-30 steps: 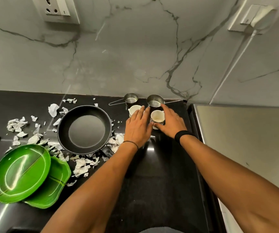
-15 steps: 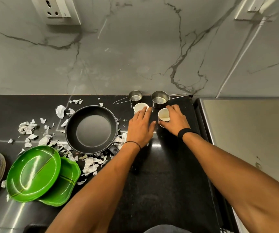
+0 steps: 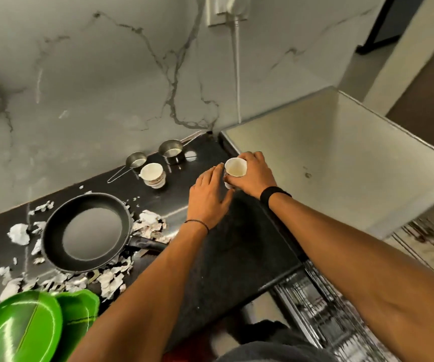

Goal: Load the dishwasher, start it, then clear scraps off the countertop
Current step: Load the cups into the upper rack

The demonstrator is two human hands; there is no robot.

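My right hand (image 3: pixel 255 176) grips a small white cup (image 3: pixel 234 167) near the right end of the black countertop (image 3: pixel 226 246), lifted a little off it. My left hand (image 3: pixel 208 197) hovers just left of that cup with fingers straight, its fingertips close to the cup's side. A second white cup (image 3: pixel 153 175) stands further left on the counter. Behind it sit two small steel measuring cups (image 3: pixel 136 160) (image 3: pixel 170 151). A black frying pan (image 3: pixel 87 231) lies left of centre among torn paper scraps (image 3: pixel 149 224). The dishwasher rack (image 3: pixel 323 309) shows at the lower right.
Two green plates (image 3: pixel 25 330) are stacked at the lower left. A steel-topped appliance (image 3: pixel 341 163) stands to the right of the counter. A marble wall (image 3: pixel 106 87) rises behind, with a white cord (image 3: pixel 236 74) hanging from a socket.
My right hand has carried the cup to the right, away from the other cup. My left hand has left the second cup and followed. The view has swung right, showing the rack.
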